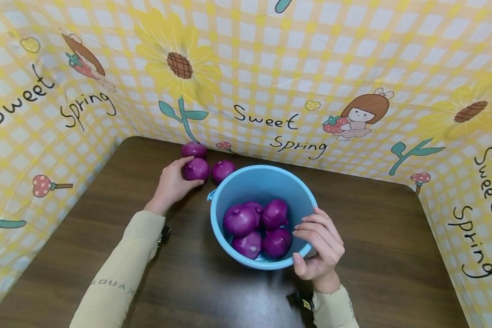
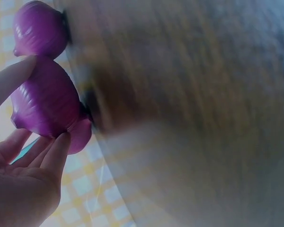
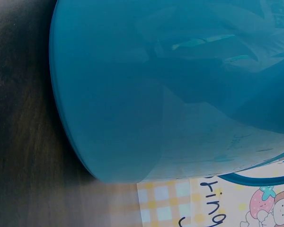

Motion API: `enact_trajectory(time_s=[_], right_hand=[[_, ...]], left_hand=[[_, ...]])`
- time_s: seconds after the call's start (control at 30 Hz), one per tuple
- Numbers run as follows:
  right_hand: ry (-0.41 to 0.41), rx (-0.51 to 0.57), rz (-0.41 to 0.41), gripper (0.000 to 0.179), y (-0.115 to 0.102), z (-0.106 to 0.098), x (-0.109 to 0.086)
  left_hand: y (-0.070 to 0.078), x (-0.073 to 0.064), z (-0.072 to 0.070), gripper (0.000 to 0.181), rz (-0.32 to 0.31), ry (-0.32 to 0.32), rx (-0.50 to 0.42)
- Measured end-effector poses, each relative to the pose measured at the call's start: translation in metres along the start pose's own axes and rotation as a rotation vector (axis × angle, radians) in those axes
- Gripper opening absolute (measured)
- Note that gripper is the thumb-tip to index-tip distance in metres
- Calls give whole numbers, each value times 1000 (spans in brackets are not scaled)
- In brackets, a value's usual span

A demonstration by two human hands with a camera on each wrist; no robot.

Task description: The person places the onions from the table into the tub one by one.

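At the table's back left, my left hand [image 1: 170, 184] grips a purple onion [image 1: 196, 169], thumb on one side and fingers on the other, also seen close up in the left wrist view. Just behind it lies a second onion [image 1: 194, 150], and a third onion [image 1: 223, 171] sits to its right, near the bucket. My right hand [image 1: 321, 246] holds the right rim of a light blue bucket [image 1: 264, 180], fingers lying over the edge. Inside are several onions [image 1: 239, 220]. The right wrist view shows only the bucket's outer wall [image 3: 132, 104]; the hand is out of that view.
A dark wooden table [image 1: 377, 246] lies under everything. Yellow checked cloth [image 1: 262, 54] with printed flowers and words rises along its back and sides. A handle lug [image 1: 211, 195] juts from the bucket's left rim.
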State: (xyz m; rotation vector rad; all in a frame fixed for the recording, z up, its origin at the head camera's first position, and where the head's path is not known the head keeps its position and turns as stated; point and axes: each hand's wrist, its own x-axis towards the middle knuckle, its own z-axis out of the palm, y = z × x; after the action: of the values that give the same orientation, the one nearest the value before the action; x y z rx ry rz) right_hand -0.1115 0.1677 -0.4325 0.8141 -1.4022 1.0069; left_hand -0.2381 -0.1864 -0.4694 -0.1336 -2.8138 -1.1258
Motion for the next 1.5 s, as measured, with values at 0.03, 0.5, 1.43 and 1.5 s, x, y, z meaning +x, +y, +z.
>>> enact_trajectory(time_s=[0.03,0.5,1.43,1.5], right_hand=[[-1,0,1,53,0,0,0],[8,2,-3,53,-1,1,2],[-9,-1,6,52,1,-1,-1],[-3,2,3,52,1,-1,-1]], left_hand=[[1,-1,-1,74,3,5,-4],[13,-9,-5,75,43,68,-28],[20,-25,-1,74,82,133,-83],[20,-26,-1,74,84,137,-88]])
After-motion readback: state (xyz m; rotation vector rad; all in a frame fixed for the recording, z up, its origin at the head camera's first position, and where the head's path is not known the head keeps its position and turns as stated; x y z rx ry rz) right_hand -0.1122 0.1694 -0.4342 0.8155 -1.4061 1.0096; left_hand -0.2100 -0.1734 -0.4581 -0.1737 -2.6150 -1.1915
